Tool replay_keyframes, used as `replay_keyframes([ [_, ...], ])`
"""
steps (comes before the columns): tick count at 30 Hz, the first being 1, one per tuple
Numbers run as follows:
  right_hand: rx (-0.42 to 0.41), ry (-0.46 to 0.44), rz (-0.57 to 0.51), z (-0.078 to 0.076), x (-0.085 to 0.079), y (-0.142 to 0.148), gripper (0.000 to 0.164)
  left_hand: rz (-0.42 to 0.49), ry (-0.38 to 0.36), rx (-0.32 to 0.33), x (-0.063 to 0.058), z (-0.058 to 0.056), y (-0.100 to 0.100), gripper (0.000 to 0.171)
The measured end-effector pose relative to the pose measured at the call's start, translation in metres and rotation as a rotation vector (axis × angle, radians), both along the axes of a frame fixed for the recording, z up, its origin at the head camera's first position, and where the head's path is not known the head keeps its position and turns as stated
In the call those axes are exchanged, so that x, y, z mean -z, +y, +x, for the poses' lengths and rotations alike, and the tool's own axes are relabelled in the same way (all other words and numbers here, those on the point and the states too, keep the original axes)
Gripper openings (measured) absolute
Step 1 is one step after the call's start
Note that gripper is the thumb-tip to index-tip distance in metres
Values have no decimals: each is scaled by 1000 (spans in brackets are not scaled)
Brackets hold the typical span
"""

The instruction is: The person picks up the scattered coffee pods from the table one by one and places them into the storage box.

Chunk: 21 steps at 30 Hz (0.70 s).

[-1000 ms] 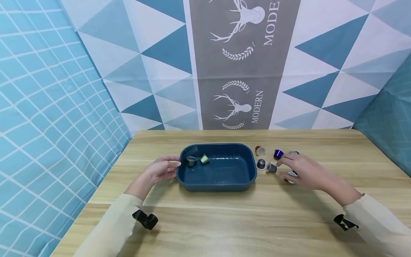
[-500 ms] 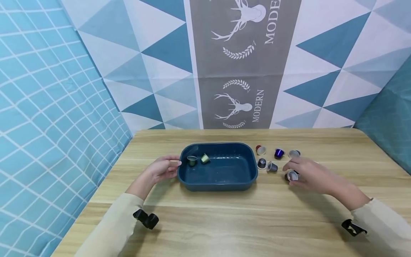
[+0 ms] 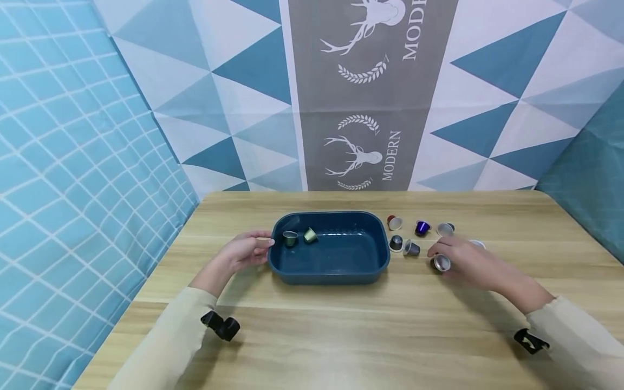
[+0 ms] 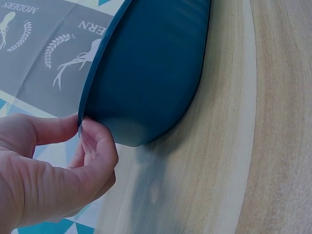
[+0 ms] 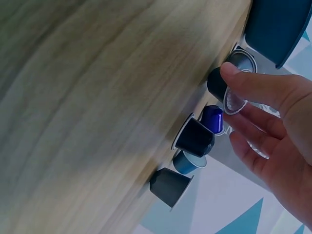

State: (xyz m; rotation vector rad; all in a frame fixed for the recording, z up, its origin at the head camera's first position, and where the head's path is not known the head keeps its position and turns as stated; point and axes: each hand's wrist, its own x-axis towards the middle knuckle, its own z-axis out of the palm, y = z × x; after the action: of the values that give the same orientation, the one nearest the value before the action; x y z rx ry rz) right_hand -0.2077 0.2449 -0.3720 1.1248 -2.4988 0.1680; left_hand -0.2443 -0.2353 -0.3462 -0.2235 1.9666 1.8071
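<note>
My left hand [image 3: 247,252] pinches the left rim of a dark blue rectangular bin [image 3: 329,279]; the left wrist view shows thumb and fingers on either side of that rim. Inside the bin, toward its left end, lie a dark green coffee capsule [image 3: 290,239] and a light green coffee capsule [image 3: 310,235]. On the right, my right hand [image 3: 470,264] holds a black coffee capsule [image 5: 218,84] with a silver lid, low over the table. The thumb lies against its side in the right wrist view, while the fingers are partly hidden behind it.
Between bin and right hand are a red-brown capsule [image 3: 394,222], a blue capsule [image 3: 422,228], a dark capsule [image 3: 396,242] and a grey capsule [image 3: 411,248]. Another capsule [image 3: 446,229] lies behind the hand. A patterned cloth [image 3: 361,108] hangs behind the wooden table [image 3: 312,336].
My right hand has shifted slightly right and its spread fingers have closed on the black capsule. Capsules behind that hand now show more. The left hand stays at the rim.
</note>
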Motion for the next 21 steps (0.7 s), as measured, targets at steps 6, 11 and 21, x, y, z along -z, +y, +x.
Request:
replay_keyframes([
  [6, 29, -68, 9, 0, -3, -1, 42, 0, -2, 4, -2, 0, -1, 44],
  [11, 0, -52, -13, 1, 0, 0, 42, -4, -6, 12, 0, 1, -2, 42],
  [21, -6, -53, -44, 3, -11, -8, 44, 16, -10, 8, -1, -1, -1, 41],
])
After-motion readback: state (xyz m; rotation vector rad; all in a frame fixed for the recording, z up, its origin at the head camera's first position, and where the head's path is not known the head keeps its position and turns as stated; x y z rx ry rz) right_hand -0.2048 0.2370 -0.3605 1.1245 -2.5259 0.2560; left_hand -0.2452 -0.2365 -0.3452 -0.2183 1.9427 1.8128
